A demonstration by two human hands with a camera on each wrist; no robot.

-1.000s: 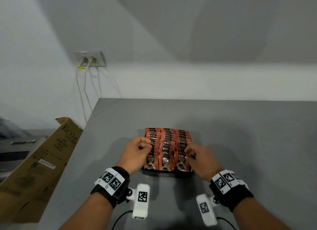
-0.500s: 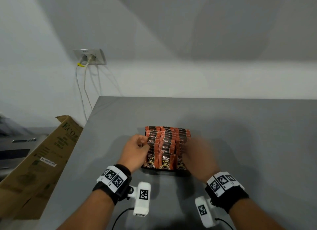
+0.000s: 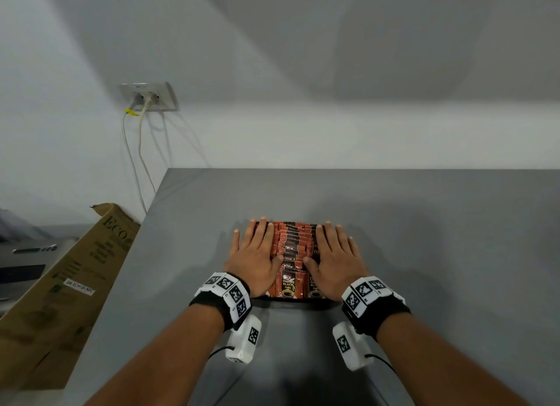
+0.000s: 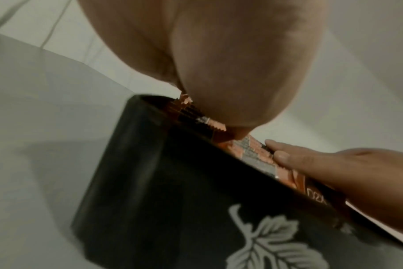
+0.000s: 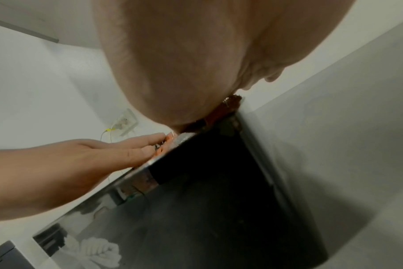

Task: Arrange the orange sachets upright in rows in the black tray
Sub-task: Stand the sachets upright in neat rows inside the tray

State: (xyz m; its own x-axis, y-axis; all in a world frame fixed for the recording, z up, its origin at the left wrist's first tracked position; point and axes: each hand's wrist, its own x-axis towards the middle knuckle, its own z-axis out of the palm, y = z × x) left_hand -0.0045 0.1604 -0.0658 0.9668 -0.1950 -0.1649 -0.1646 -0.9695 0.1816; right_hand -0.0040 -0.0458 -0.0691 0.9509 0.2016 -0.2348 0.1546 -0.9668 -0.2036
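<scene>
Several orange sachets (image 3: pixel 292 251) stand upright in rows inside the black tray (image 3: pixel 298 303) on the grey table. My left hand (image 3: pixel 256 254) lies flat on the left rows, fingers straight and spread. My right hand (image 3: pixel 335 254) lies flat on the right rows in the same way. Only the middle row and the front sachets show between the hands. In the left wrist view the tray wall (image 4: pixel 173 200) has a white leaf print, with sachet tops (image 4: pixel 253 147) under my palm. The right wrist view shows the tray's dark side (image 5: pixel 219 172).
A cardboard box (image 3: pixel 69 281) leans by the table's left edge. A wall socket (image 3: pixel 148 96) with two cables hangs above that corner. Bare grey table (image 3: pixel 439 254) stretches to the right and behind the tray.
Both hands were curled, fingering the front sachets at the tray's sides. They have since opened and moved forward to lie flat on top of the rows.
</scene>
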